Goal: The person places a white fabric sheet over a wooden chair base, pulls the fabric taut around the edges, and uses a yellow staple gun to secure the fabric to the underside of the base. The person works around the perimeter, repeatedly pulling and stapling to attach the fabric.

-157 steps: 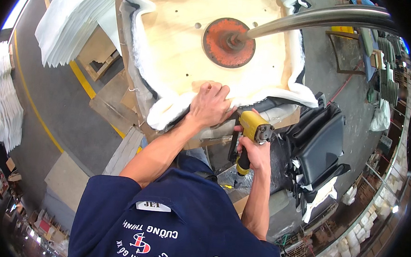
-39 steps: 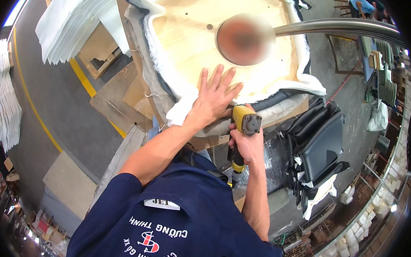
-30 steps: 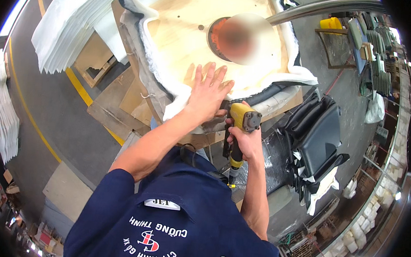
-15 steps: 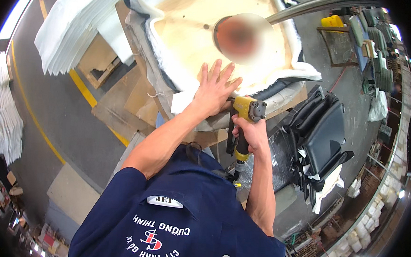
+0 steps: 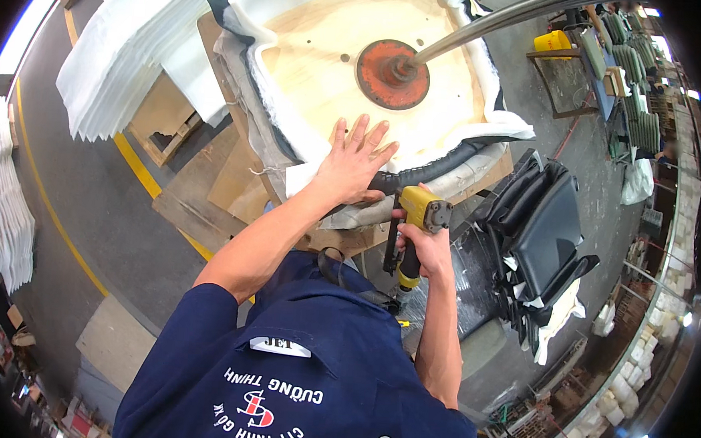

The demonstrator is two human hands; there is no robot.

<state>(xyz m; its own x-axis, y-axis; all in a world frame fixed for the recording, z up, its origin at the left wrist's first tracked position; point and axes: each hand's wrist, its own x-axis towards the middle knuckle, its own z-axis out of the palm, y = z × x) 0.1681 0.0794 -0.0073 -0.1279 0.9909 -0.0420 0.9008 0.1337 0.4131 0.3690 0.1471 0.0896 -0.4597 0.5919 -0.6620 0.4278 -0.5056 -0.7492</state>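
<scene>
My left hand [image 5: 349, 169] lies with spread fingers on the near edge of a pale plywood panel [image 5: 315, 76], its thumb by the folded black cover [image 5: 442, 162]. White padding [image 5: 261, 101] rings the panel inside that cover. In my right hand [image 5: 431, 254] is a yellow-and-black air staple gun [image 5: 423, 209], gripped by its handle just in front of the near edge, right of my left hand. A round red-orange press disc [image 5: 372, 69] on a metal rod [image 5: 503, 18] rests on the panel's middle.
Stacked white sheets [image 5: 128, 53] stand at the far left. To the right lies a pile of black upholstered pieces [image 5: 542, 231]. A yellow container [image 5: 552, 42] sits on a wooden frame at the far right. Cardboard [image 5: 200, 182] lies beside the work stand.
The staple gun has drawn slightly toward me, away from the panel's near edge. My left hand stays spread on the panel, its thumb now more visible. The whole view has shifted a little.
</scene>
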